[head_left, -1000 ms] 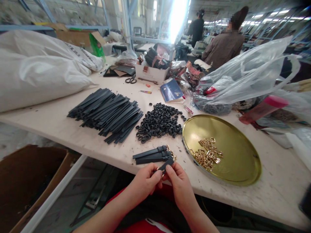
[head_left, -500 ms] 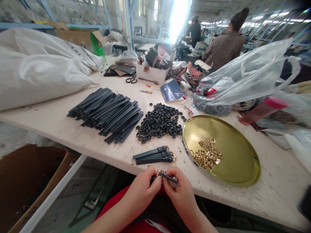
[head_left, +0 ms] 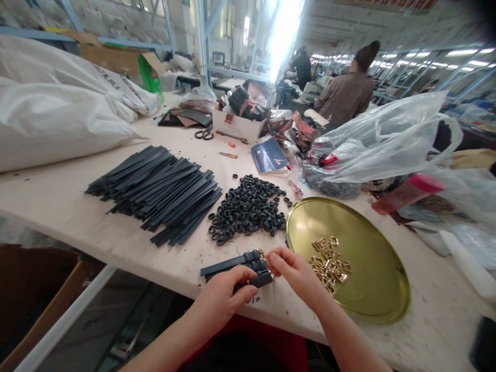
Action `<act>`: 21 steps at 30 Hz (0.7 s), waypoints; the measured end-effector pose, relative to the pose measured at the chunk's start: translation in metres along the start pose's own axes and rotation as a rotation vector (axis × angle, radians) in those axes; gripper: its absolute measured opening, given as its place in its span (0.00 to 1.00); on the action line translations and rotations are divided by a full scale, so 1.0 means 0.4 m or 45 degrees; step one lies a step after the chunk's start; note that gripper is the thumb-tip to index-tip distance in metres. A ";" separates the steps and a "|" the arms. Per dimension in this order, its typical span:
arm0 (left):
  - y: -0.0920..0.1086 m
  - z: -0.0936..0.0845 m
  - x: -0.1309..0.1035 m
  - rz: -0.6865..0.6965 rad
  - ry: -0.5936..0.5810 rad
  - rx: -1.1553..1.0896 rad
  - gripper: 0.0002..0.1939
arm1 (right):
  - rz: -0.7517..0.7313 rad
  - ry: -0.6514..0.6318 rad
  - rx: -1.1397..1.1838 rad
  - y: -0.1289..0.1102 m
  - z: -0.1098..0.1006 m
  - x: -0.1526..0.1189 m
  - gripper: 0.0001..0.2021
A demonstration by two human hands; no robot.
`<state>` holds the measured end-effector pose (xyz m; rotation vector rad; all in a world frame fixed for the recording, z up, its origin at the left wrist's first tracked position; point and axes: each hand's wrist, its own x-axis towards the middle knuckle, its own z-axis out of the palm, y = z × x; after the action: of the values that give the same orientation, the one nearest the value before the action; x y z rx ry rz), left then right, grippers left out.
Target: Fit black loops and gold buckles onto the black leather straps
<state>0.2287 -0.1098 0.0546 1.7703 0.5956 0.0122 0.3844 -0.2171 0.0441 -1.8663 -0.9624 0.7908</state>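
Observation:
In my left hand [head_left: 228,294] a short dark strap [head_left: 262,280] is pinched between thumb and fingers, just above the table's front edge. My right hand [head_left: 292,271] is closed, its fingertips curled together beside the buckle ends; whether anything is in them is hidden. Right behind my left hand lie several finished-looking straps with buckles [head_left: 225,262], partly covered by that hand. Farther back are a heap of small black loops [head_left: 248,206] and a pile of flat dark strips [head_left: 155,191]. Gold buckles [head_left: 329,263] rest on the round gold tray [head_left: 372,258], partly behind my right forearm.
A white sack [head_left: 58,113] fills the table's left side. At the back are scissors [head_left: 204,135], a blue booklet [head_left: 270,155] and a filled white box [head_left: 236,125]. A clear plastic bag [head_left: 387,134] and a pink-lidded bottle [head_left: 406,194] stand right. People are in the background.
My hands have separated and moved forward over the table's edge. The left has taken the strap to the buckled straps; the right has let go of its end. The view has shifted.

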 end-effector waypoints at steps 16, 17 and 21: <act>-0.003 0.002 0.038 0.033 0.284 0.063 0.11 | 0.124 0.248 0.165 0.035 -0.012 0.064 0.08; 0.003 0.006 0.042 0.058 0.313 0.070 0.11 | 0.172 0.199 0.433 0.024 -0.003 0.045 0.10; 0.019 0.023 0.039 0.094 0.381 0.180 0.11 | 0.260 0.156 0.995 -0.006 0.037 -0.015 0.13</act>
<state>0.2479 -0.1131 0.0542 1.9432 0.7604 0.2965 0.3688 -0.2157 0.0408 -1.3054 -0.3012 0.9820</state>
